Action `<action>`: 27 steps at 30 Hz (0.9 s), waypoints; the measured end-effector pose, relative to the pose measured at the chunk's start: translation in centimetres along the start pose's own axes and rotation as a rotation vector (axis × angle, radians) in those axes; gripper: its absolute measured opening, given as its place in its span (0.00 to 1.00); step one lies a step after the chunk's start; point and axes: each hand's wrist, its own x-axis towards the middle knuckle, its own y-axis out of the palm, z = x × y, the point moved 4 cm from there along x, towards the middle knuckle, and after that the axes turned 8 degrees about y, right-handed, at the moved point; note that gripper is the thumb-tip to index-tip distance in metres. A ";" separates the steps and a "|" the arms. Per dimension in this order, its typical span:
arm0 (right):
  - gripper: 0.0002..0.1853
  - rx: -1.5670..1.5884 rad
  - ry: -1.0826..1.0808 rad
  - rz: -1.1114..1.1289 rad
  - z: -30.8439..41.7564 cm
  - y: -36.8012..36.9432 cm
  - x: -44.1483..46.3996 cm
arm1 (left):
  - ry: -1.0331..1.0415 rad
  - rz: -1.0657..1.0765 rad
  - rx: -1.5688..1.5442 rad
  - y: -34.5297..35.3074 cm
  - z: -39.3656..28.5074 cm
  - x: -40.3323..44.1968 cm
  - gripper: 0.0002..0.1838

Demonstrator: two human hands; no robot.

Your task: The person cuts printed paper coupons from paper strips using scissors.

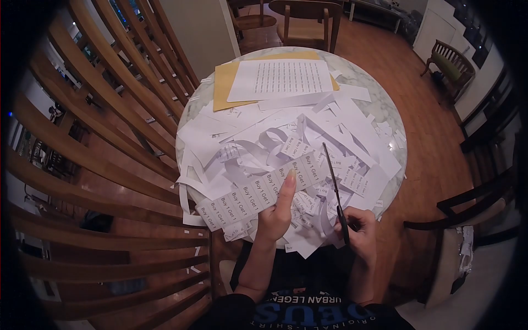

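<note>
My left hand point(276, 215) grips a paper strip point(242, 199) printed with repeated "Buy 1 Get 1" labels, the thumb pressed on its upper face. In my right hand point(360, 230) are scissors point(333, 176) with dark handles, their blades pointing up and away from me. The blades stand close to the right end of the strip; whether they touch it I cannot tell. Below and around both hands lie cut paper slips point(352, 179), some with the same print, and curled white offcuts point(236, 162).
Scraps cover much of the round marble table point(385, 102). A printed sheet point(283, 80) rests on a yellow envelope point(221, 88) at the far side. Wooden slats point(126, 126) rise on the left. Chairs stand beyond the table point(305, 27) and at the right.
</note>
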 end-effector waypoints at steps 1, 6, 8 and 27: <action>0.12 0.018 -0.013 0.005 -0.3 -0.1 0.1 | 0.038 -0.033 0.025 -0.1 -0.1 0.1 0.12; 0.15 0.147 -0.133 0.150 -0.3 0.1 0.1 | 0.119 -0.112 0.010 -0.1 -0.2 0.2 0.12; 0.16 0.084 -0.085 0.175 -0.3 0.3 0.0 | 0.146 -0.118 0.032 0.0 -0.3 0.1 0.11; 0.20 0.001 -0.062 0.232 0.5 0.9 -0.3 | 0.178 -0.013 0.087 1.2 -1.2 -0.4 0.06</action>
